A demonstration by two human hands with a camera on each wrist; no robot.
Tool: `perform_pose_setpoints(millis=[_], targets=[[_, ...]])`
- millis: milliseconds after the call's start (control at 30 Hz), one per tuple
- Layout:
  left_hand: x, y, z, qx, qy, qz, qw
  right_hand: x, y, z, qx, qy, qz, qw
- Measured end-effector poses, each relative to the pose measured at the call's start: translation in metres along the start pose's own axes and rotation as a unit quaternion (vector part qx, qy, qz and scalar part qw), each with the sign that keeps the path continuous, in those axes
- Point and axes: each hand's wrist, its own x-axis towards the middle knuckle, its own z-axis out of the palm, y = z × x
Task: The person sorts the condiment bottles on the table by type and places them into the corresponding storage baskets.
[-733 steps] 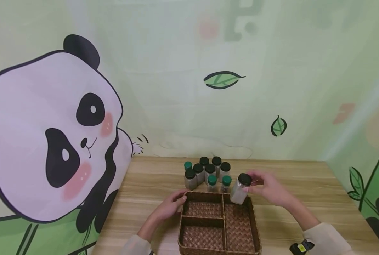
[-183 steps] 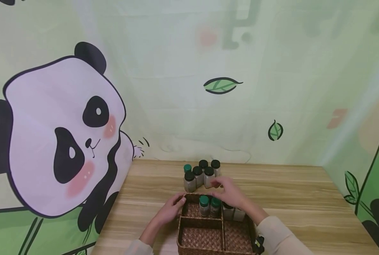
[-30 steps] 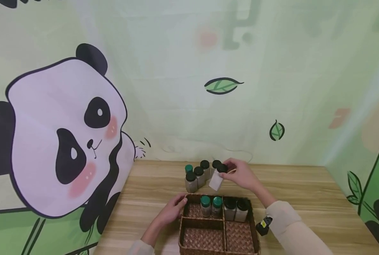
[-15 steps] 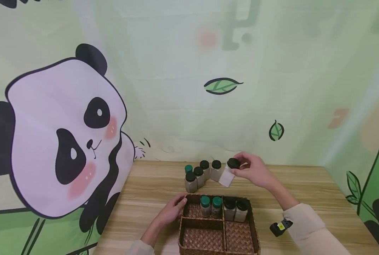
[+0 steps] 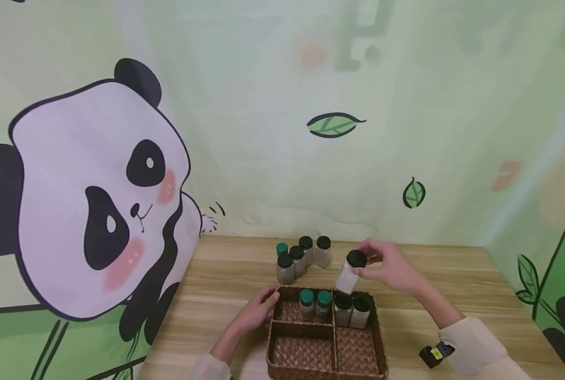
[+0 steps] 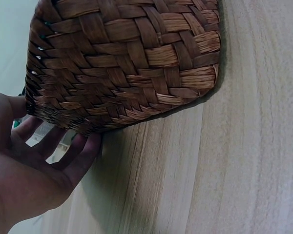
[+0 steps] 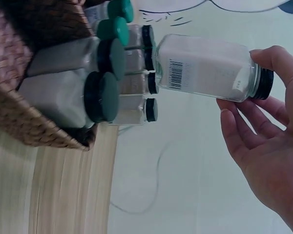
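My right hand pinches a glass spice jar near its black lid, thumb on one side and fingers on the other. The jar holds white contents, bears a barcode label, and is tilted over the back edge of the woven basket. With thumb at the rim and fingers along the outer wall, my left hand grips the basket's back left corner. Two small green-lidded jars stand in the back left compartment. Side by side in the right compartment are two black-lidded jars.
Behind the basket stand several black-lidded jars and one green-lidded jar, grouped on the wooden table. A wall cloth with a panda print rises at the table's back edge. The basket's front left compartment shows its bare woven bottom.
Over the last second, my right hand has lifted the jar away from the group, moved it right, then toward the basket. Earlier, two green-lidded and two black-lidded jars went into the basket. My left hand stays put.
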Motion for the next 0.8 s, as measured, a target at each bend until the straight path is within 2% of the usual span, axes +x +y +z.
perform_pose_setpoints(millis=[333,567,800], targets=[[-0.001,0.000,0.000,0.000,-0.001,-0.006,1.0000,-0.032,-0.009,0.014,-0.015,-0.102,-0.006,0.9947],[0.000,0.003,-0.001,-0.007,-0.004,-0.012,0.9999,-0.047,0.001,0.037,-0.029,-0.131,-0.032,0.9905],[-0.001,0.002,-0.002,-0.008,-0.005,-0.012,0.9999,-0.057,0.016,0.059,-0.092,-0.145,-0.038,0.9844]])
